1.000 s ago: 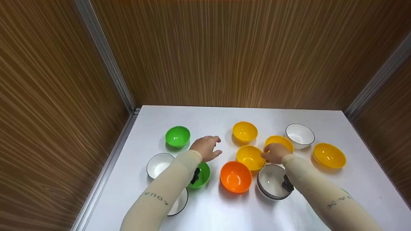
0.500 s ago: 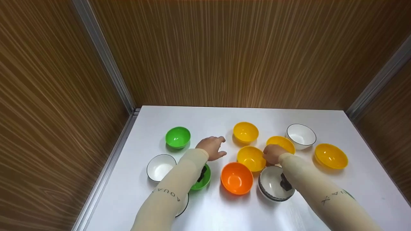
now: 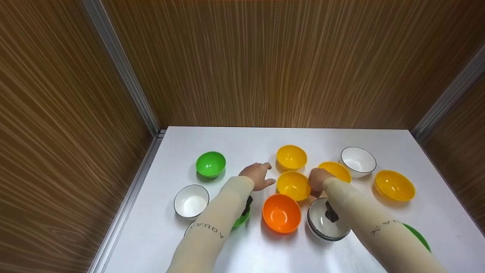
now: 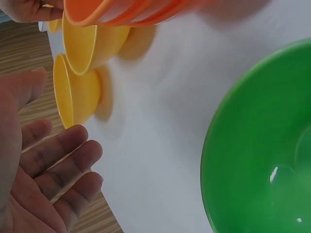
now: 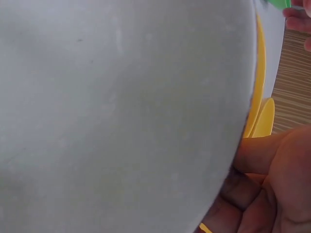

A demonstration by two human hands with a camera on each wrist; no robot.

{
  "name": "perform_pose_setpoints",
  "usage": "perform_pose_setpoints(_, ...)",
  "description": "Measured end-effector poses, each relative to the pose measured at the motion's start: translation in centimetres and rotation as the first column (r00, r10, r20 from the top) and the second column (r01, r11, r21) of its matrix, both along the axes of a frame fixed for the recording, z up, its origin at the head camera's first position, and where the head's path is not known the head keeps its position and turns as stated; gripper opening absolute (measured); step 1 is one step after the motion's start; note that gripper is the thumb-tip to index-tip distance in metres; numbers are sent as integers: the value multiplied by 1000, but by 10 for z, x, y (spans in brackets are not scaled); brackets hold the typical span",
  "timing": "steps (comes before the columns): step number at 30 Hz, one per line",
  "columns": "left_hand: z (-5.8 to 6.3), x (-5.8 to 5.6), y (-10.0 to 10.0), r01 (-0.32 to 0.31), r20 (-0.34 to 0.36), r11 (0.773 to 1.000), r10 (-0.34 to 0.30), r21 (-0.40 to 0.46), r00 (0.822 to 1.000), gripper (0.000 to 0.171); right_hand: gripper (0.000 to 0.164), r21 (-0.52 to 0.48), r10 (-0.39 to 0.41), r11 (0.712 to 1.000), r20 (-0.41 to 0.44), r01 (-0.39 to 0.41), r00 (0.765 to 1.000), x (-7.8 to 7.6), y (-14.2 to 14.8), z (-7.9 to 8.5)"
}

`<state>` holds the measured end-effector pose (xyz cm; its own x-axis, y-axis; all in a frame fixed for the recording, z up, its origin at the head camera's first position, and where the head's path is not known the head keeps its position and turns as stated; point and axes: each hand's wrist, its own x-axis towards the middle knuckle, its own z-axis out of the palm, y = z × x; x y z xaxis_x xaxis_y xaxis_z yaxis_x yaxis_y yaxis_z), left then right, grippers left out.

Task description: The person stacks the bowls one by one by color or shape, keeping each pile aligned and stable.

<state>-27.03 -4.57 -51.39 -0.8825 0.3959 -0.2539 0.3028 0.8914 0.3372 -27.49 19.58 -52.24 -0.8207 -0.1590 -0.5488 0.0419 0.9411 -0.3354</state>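
My right hand [image 3: 319, 179] pinches the right rim of a yellow bowl [image 3: 293, 185], its fingers curled in the right wrist view. Just in front of that bowl stands an orange bowl [image 3: 281, 213]; the left wrist view shows several stacked orange rims [image 4: 131, 12]. A dark-rimmed whitish bowl stack [image 3: 322, 223] sits below my right wrist and fills much of the right wrist view. My left hand [image 3: 259, 176] hovers left of the yellow bowl, fingers spread and holding nothing. Under my left forearm a green bowl [image 3: 242, 219] is partly hidden.
More yellow bowls stand at the back [image 3: 291, 157], behind my right hand [image 3: 336, 171] and at right [image 3: 395, 185]. White bowls [image 3: 358, 161] [image 3: 191, 201] and green bowls [image 3: 210, 164] [image 3: 418, 237] stand around them. Wood-patterned panels [image 3: 280, 64] enclose the white table [image 3: 242, 138].
The yellow bowl at my right hand has shifted slightly left and back, along with that hand. My left hand has moved right, toward the bowl, with its fingers still spread.
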Motion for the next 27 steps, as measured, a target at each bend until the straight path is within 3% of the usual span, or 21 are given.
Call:
perform_pose_setpoints(6,-7,-2,-1,-51,80,999,52,-12,995,83,21,-117,-89,988,68,97,994,-6,-11,0)
perform_pose_setpoints(15,-13,-6,-6,-56,119,998,59,-28,991,107,33,-255,-27,966,101,53,994,-5,-28,2)
perform_pose_setpoints(27,-25,-11,-8,-111,174,993,115,-35,978,117,50,-379,64,925,117,-15,991,-6,-46,2)
